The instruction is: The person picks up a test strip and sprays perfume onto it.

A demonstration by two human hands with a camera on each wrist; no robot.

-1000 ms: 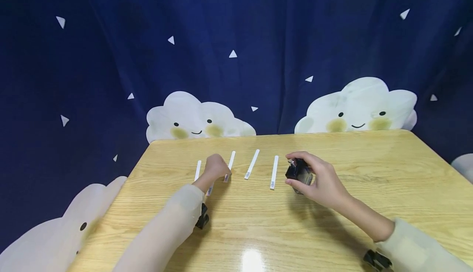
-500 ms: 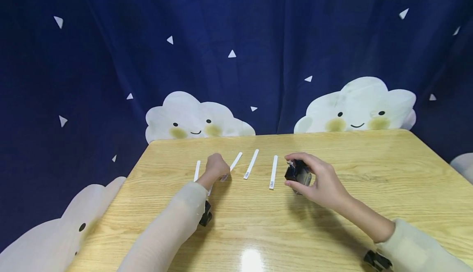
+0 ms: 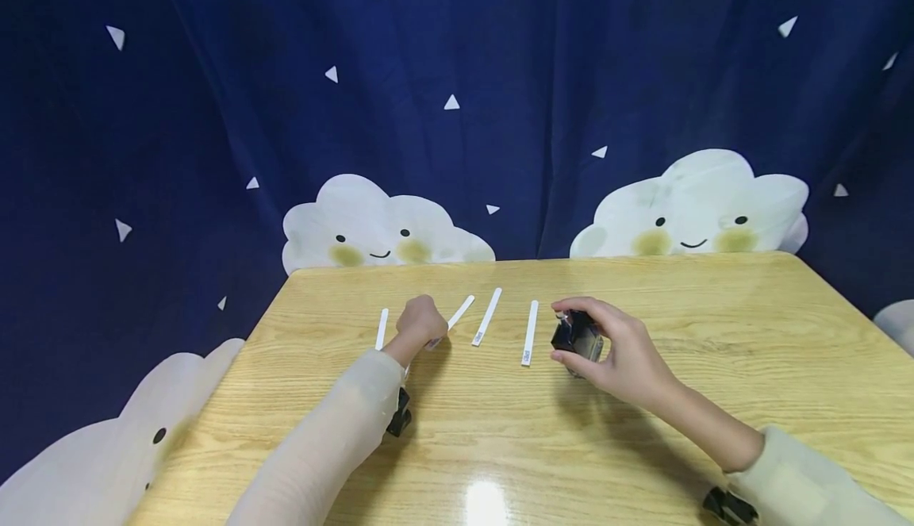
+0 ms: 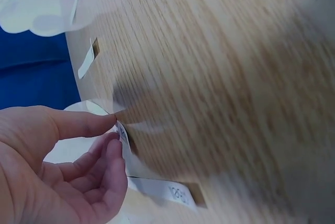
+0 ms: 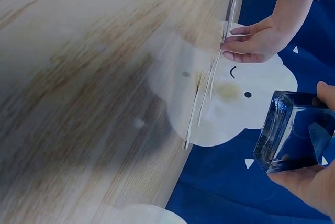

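My left hand (image 3: 421,321) pinches the printed end of a white paper test strip (image 3: 461,312), which slants away to the right on the table. In the left wrist view, the thumb and forefinger meet at that end (image 4: 123,131), with the other fingers curled below. My right hand (image 3: 628,351) grips a thick-walled glass perfume bottle (image 5: 296,130), thumb on one side and fingers on the other. Seen from the head, the bottle has a dark part facing left and is tilted above the table.
Other test strips lie on the wooden table (image 3: 464,423): one left (image 3: 382,328), partly behind my left arm, and two between my hands, a slanted strip (image 3: 487,316) and a straighter strip (image 3: 530,334). Behind the table's far edge hangs a dark blue curtain (image 3: 400,129) with printed clouds.
The pinched strip has swung at its far end to the right, now slanting more. My left hand has shifted only slightly. The right hand and bottle have stayed nearly still.
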